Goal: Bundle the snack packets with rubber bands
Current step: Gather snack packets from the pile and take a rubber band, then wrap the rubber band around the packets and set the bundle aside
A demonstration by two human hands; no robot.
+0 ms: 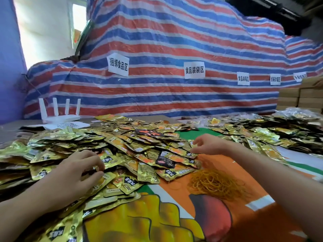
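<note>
Surface (174, 215): a broad heap of gold snack packets (122, 145), with loose rubber bands (215, 182) just beside it. Your left hand (76, 172) curls its fingers on one packet; your right hand (208, 145) pinches another. Step judged: gathering. Next, square a handful before banding.
</note>
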